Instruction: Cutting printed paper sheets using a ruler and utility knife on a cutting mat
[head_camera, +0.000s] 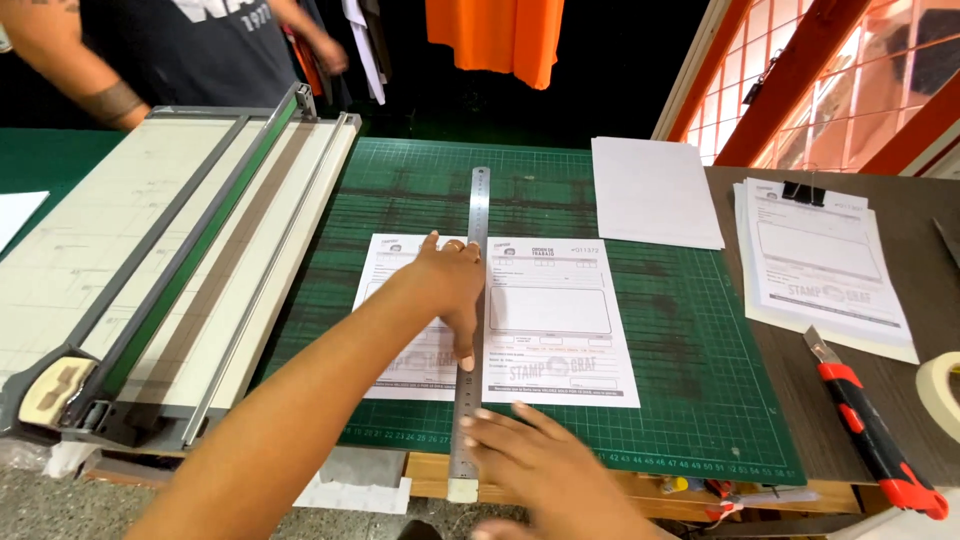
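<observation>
Left hand (452, 285) pressed flat on the steel ruler (472, 320) over the printed sheet (550, 320), mid-frame on the green cutting mat (680, 330) — right hand (545, 460) open, fingertips at the ruler's lower end. Uneven pressure could probably let the ruler pivot off line.

Worktable with green cutting mat

The brown table (905, 250) carries the cutting mat (690, 350) under both hands, a paper trimmer (170, 270) left of them, and a form stack (825, 265) and utility knife (870, 425) right.
</observation>
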